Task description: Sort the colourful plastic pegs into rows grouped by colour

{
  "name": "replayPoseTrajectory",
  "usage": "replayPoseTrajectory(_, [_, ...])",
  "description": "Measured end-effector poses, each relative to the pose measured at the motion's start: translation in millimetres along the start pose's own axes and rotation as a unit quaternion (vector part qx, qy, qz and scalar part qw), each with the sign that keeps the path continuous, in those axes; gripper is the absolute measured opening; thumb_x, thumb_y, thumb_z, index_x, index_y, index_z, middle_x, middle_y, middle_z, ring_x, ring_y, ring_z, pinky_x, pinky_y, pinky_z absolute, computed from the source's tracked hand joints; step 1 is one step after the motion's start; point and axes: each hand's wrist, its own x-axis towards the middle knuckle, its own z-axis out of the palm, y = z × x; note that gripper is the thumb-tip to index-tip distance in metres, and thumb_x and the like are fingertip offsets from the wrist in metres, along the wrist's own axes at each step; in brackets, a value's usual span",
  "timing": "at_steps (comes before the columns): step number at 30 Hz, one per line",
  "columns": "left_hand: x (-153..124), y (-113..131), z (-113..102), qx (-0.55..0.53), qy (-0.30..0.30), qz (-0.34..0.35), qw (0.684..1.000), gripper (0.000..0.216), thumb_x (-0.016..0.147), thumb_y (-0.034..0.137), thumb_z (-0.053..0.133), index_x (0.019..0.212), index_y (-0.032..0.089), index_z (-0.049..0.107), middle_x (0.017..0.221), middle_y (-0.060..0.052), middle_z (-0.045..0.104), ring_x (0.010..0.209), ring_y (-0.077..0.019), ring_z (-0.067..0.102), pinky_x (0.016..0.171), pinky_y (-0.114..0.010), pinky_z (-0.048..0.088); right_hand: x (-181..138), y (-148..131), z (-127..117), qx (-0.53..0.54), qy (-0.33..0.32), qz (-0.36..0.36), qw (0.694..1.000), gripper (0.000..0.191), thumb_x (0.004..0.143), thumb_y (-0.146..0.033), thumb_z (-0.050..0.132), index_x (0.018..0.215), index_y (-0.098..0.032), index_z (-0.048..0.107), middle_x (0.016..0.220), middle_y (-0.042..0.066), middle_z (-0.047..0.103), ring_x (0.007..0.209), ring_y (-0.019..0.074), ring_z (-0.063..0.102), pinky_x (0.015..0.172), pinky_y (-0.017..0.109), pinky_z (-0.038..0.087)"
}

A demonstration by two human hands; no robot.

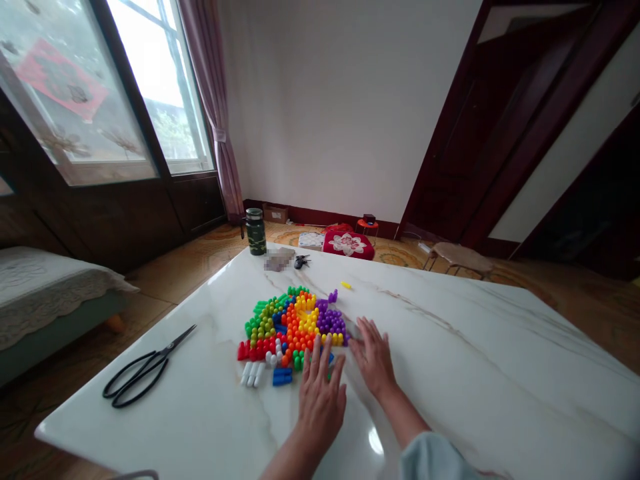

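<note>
Daylight enters through a blown-out window (pixel 150 63) far left of the left hand (pixel 323 393), the door (pixel 465 120) beyond the right hand (pixel 374 360) sinks into dimness, hard white glare marks the glossy tabletop (pixel 460 373) on the hands' near side, a pixelated patch (pixel 276 260) lies beyond them, and wide-angle distortion slants the edges.

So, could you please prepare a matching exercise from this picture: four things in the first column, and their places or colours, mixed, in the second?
Column one
1. scissors
2. bottle
3. left hand
4. right hand

Column two
A. to the right of the coloured pieces
B. black, lying on the left part of the table
C. at the near edge of the coloured pieces
D. camouflage-patterned, standing at the table's far end

Pairs: 1-B, 2-D, 3-C, 4-A
</note>
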Motion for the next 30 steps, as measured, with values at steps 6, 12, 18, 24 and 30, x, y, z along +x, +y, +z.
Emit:
replayPoseTrajectory(6, [24, 15, 5, -0.020, -0.073, 0.078, 0.994, 0.049, 0.085, 0.030, 0.059, 0.133, 0.027, 0.052, 0.161, -0.004, 0.018, 0.148, -0.0312, 0.012, 0.117, -0.058, 0.025, -45, 54, -31, -0.222, -0.053, 0.055, 0.972, 0.060, 0.092, -0.054, 0.037, 0.145, -0.026, 0.042, 0.155, 0.009, 0.032, 0.144, 0.0324, 0.023, 0.112, 0.061, 0.018])
replayPoseTrajectory(12, [95, 9, 42, 0.042, -0.180, 0.062, 0.981, 0.046, 0.087, 0.035, 0.056, 0.130, 0.019, 0.058, 0.152, -0.013, 0.038, 0.145, -0.0345, 0.021, 0.118, -0.060, 0.015, -41, 41, -35, -0.236, -0.053, 0.065, 0.968, 0.058, 0.092, -0.050, 0.042, 0.143, -0.023, 0.046, 0.155, 0.011, 0.033, 0.143, 0.0335, 0.026, 0.112, 0.059, 0.020])
replayPoseTrajectory(18, [126, -5, 47, 0.125, -0.210, 0.044, 0.969, 0.051, 0.082, 0.047, 0.062, 0.119, 0.012, 0.065, 0.142, -0.020, 0.049, 0.141, -0.0409, 0.027, 0.116, -0.061, 0.013, -44, 42, -33, -0.203, -0.035, 0.057, 0.977, 0.058, 0.090, -0.049, 0.044, 0.142, -0.023, 0.048, 0.154, 0.011, 0.033, 0.143, 0.0352, 0.025, 0.113, 0.062, 0.016])
replayPoseTrajectory(24, [213, 4, 73, 0.145, -0.228, 0.067, 0.960, 0.058, 0.090, 0.044, 0.051, 0.140, 0.014, 0.045, 0.156, -0.017, 0.028, 0.146, -0.0320, 0.017, 0.118, -0.050, 0.011, -45, 45, -30, -0.195, -0.041, 0.066, 0.978, 0.061, 0.091, -0.050, 0.043, 0.144, -0.022, 0.045, 0.156, 0.011, 0.028, 0.145, 0.0352, 0.021, 0.114, 0.061, 0.014])
replayPoseTrajectory(30, [253, -16, 118, 0.152, -0.309, 0.016, 0.939, 0.052, 0.088, 0.043, 0.053, 0.133, 0.016, 0.053, 0.144, -0.017, 0.048, 0.139, -0.0322, 0.035, 0.115, -0.054, 0.018, -44, 36, -37, -0.214, -0.076, 0.085, 0.970, 0.057, 0.093, -0.047, 0.040, 0.145, -0.024, 0.042, 0.159, 0.009, 0.024, 0.147, 0.0321, 0.015, 0.115, 0.058, 0.012])
